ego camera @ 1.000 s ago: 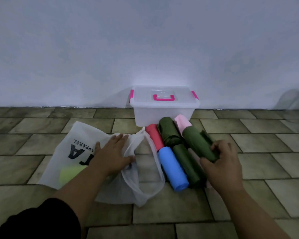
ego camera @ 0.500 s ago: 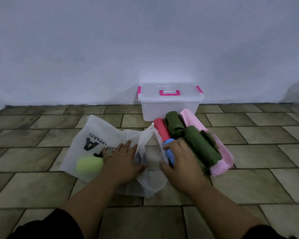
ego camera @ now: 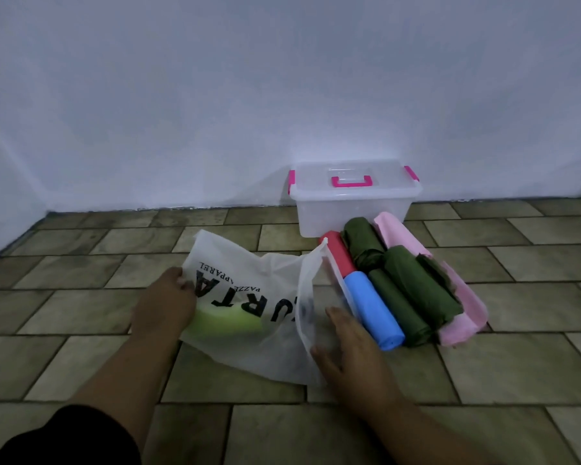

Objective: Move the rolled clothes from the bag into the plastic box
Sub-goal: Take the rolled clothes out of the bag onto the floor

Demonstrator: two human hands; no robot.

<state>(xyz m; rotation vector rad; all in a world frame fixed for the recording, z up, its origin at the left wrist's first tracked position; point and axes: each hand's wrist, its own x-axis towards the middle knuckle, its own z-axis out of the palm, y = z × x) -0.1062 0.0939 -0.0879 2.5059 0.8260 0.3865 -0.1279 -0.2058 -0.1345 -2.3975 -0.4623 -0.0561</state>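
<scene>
A white translucent bag (ego camera: 249, 297) with black lettering lies on the tiled floor, and a yellow-green roll (ego camera: 228, 325) shows through it. My left hand (ego camera: 163, 307) grips the bag's closed left end, over the end of that roll. My right hand (ego camera: 346, 350) is at the bag's mouth with spread fingers partly under the thin flap. Right of the bag lie a red roll (ego camera: 337, 255), a blue roll (ego camera: 373, 310), three dark green rolls (ego camera: 420, 283) and a pink roll (ego camera: 416, 250). The clear plastic box (ego camera: 353, 209) stands behind them, its lid on.
The box has a pink handle (ego camera: 351, 181) and pink latches and stands against the white wall (ego camera: 282, 95). A room corner is at the far left. Brown floor tiles (ego camera: 517, 364) spread to the right and front of the rolls.
My right hand let go of a dark green roll on the pile and came to the bag's mouth. My left hand slid from the mouth to the bag's left end.
</scene>
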